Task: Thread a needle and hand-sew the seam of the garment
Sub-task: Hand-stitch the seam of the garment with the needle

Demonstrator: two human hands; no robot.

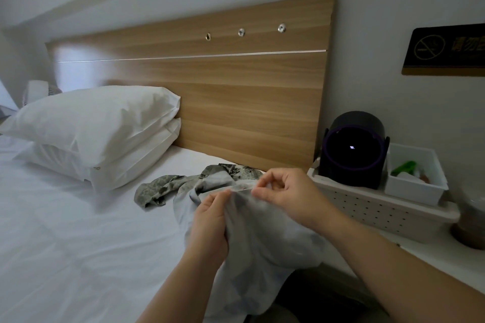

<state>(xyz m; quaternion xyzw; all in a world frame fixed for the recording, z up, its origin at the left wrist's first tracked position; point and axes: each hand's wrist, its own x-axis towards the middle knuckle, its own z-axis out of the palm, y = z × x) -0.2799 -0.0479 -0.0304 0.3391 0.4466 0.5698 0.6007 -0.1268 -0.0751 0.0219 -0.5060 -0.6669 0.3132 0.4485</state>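
Observation:
A grey garment (257,238) with a green leaf print on its far side lies across the white bed (65,244), bunched up between my hands. My left hand (210,225) grips a fold of the cloth from below. My right hand (286,194) is held just right of it, thumb and forefinger pinched at the raised edge of the cloth. A needle or thread between those fingers is too small to make out.
Two stacked white pillows (99,134) lie at the left by the wooden headboard (236,102). On the right, a white perforated basket (380,207) carries a black round device (353,151) and a white box (414,178) of small items. A cup (469,228) stands at far right.

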